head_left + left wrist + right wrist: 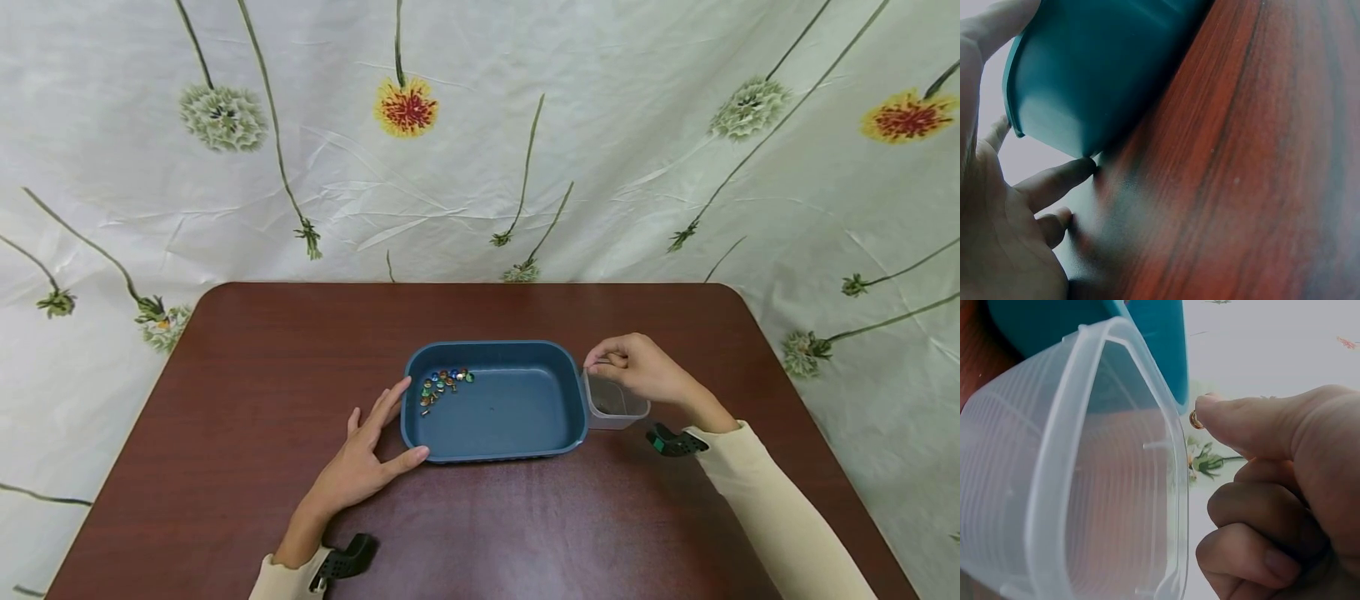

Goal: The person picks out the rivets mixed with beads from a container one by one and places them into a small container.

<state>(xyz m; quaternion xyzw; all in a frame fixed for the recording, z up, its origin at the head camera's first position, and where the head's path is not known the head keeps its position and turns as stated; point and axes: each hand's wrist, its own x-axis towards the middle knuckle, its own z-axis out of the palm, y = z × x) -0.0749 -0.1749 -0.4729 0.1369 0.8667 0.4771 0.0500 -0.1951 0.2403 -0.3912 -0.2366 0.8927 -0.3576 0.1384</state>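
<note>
Your right hand (643,367) pinches a gold piece (1195,420) right of centre, likely slick, best edge-held; left hand (363,463) splayed against tray (510,417)

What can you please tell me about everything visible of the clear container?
The clear container looks like translucent plastic: open-topped, lidless, with rounded corners, finely ribbed walls and a thicker rim. It stands upright on the brown table, close beside the blue tray; whether they touch is unclear. The right grip hovers above, apart from it.

Two hands (358,467) (647,371), one tray (510,417), one clear tub (618,421), over ten beads (442,376).
</note>
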